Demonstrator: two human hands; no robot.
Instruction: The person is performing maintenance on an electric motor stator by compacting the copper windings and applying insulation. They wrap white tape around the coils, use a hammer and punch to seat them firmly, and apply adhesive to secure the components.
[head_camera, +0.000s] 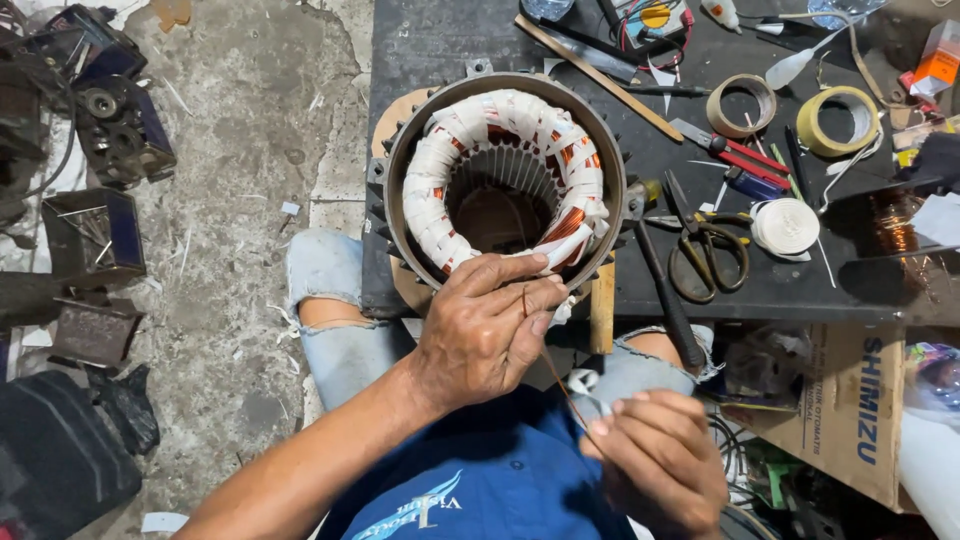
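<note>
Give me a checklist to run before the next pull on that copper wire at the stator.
1. Wire held at both ends: ok; left hand pinches it near the stator, right hand grips it lower down.
2. Wire taut between the hands: ok, it runs straight.
3. Wire free of kinks: cannot tell, too thin to judge.
4. White tape on the winding intact: ok on the left; copper shows on the right side.
5. Scissors within reach: ok, on the bench just right of the stator.
6. Wire's anchor point in the winding: cannot tell, hidden by fingers.
</note>
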